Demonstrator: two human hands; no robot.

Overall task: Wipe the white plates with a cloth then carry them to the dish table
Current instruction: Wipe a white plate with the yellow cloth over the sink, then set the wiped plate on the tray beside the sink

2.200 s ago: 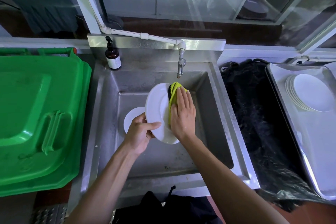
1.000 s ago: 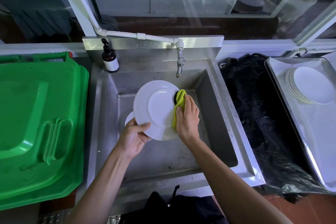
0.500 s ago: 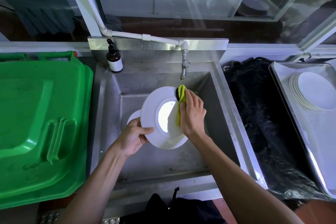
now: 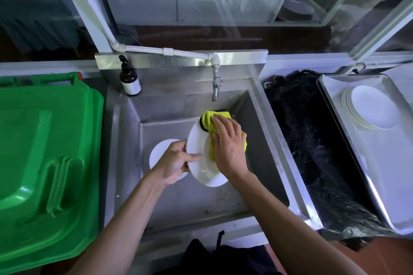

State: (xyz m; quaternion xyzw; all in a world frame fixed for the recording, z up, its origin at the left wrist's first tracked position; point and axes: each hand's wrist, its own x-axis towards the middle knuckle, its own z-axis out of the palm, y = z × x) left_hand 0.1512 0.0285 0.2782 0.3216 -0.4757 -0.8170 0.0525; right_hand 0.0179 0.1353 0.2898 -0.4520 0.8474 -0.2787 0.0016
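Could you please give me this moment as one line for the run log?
stage: wiping | left hand: grips white plate over sink | right hand: presses yellow cloth on plate | stack: on tray

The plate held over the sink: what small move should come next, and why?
Probably draw the yellow cloth down across the plate toward its lower rim. The right hand presses the cloth on the upper part, while the lower part looks wet and shiny. The left hand grips the left rim, so the plate is steady over the sink.
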